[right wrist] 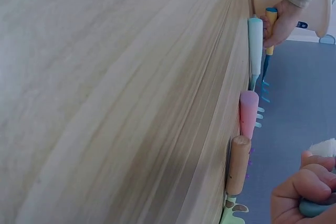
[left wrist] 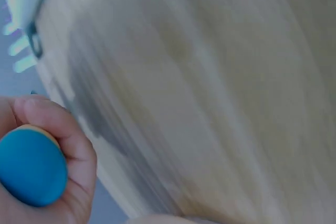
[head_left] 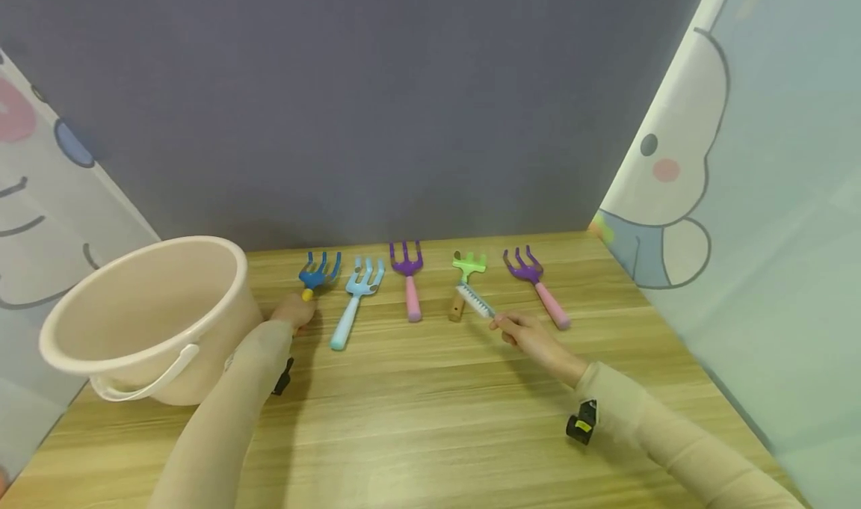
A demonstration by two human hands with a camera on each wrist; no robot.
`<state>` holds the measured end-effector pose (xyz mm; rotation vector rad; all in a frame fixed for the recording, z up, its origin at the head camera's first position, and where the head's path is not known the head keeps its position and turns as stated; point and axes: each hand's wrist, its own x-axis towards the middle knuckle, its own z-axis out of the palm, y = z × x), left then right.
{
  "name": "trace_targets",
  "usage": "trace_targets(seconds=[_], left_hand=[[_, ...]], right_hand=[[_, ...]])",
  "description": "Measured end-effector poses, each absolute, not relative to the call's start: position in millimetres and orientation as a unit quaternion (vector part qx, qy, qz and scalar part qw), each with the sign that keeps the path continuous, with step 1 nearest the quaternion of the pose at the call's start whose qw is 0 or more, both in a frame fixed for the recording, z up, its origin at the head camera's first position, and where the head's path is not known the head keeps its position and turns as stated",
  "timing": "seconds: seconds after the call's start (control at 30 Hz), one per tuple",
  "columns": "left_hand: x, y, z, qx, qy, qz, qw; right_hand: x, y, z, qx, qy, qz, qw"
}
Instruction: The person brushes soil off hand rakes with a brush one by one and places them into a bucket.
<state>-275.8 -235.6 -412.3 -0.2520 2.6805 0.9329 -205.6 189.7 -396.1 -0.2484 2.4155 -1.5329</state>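
Note:
My left hand [head_left: 294, 312] grips the yellow handle of a blue hand rake [head_left: 319, 276], just right of a cream bucket. The rake's rounded blue handle end [left wrist: 34, 167] shows inside the curled fingers in the left wrist view. My right hand [head_left: 534, 337] holds a small brush [head_left: 476, 300] with white bristles by its handle. In the head view, the brush's bristled end overlaps a green hand rake [head_left: 469, 263] with a wooden handle; whether they touch I cannot tell. The brush's white bristles [right wrist: 323, 147] are partly cut off in the right wrist view.
The cream bucket [head_left: 232, 322] stands at the left. Along the wooden table [head_left: 403, 419] lie a light-blue hand rake [head_left: 350, 316], a purple one with a pink handle [head_left: 412, 292], and a similar purple rake [head_left: 548, 300] at the right. A grey panel [head_left: 377, 120] rises behind.

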Motion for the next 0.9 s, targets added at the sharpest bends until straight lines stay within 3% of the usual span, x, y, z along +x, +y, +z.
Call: trace_targets(seconds=[0.4, 0.7, 0.9], left_hand=[[-258, -218, -389, 0.004, 0.901, 0.409, 0.146], [-241, -202, -380, 0.067, 0.933, 0.35, 0.049], [-226, -182, -376, 0.109, 0.94, 0.322, 0.018]], right_hand=[[-199, 180, -392, -0.101, 0.844, -0.517, 0.1], [-194, 170, -390, -0.168, 0.874, -0.454, 0.041], [-192, 162, -390, -0.212, 0.881, -0.423, -0.01]])
